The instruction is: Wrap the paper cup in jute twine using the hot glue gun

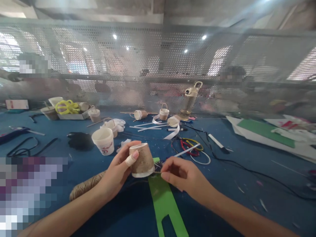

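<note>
My left hand grips an upside-down paper cup wrapped in brown twine, with the white rim at the bottom. White tape circles the left thumb. Just right of the cup, my right hand is closed, thumb and fingers pinching a thin strand of twine that runs to the cup's lower edge. A roll of brown twine lies behind my left forearm. Beneath the hands is a green cut-out sheet on the blue table.
A white paper cup stands left, near a black object. Small wrapped baskets and a bottle stand at the back. Coloured wires and a black cable lie right. A perforated metal screen crosses behind.
</note>
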A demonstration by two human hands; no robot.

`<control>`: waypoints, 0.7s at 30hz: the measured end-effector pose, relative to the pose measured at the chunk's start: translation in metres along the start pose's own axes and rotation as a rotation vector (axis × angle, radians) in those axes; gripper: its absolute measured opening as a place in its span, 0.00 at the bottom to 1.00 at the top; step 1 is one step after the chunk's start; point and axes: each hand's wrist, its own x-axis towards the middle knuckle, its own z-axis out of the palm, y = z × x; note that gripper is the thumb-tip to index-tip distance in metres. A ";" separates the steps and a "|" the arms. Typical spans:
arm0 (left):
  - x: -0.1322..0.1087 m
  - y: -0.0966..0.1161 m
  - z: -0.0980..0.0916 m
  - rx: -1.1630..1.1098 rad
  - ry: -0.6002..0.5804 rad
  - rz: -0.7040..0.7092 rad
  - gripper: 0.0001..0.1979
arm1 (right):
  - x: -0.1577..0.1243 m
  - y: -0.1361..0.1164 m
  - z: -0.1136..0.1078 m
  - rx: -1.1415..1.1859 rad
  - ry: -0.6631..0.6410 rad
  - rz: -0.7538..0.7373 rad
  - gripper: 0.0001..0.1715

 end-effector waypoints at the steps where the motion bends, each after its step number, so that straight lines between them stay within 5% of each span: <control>1: 0.001 0.001 0.001 0.002 -0.004 0.011 0.21 | 0.000 0.000 -0.001 -0.040 0.030 -0.029 0.14; 6: 0.007 0.007 0.010 -0.002 -0.010 0.044 0.22 | 0.004 -0.001 -0.001 -0.203 0.111 -0.154 0.16; 13: 0.024 0.011 0.022 -0.043 -0.008 0.047 0.22 | 0.021 -0.007 0.001 -0.126 0.220 -0.182 0.18; 21: 0.021 0.007 0.012 -0.073 -0.022 0.027 0.22 | 0.017 0.005 0.003 -0.167 0.168 -0.190 0.18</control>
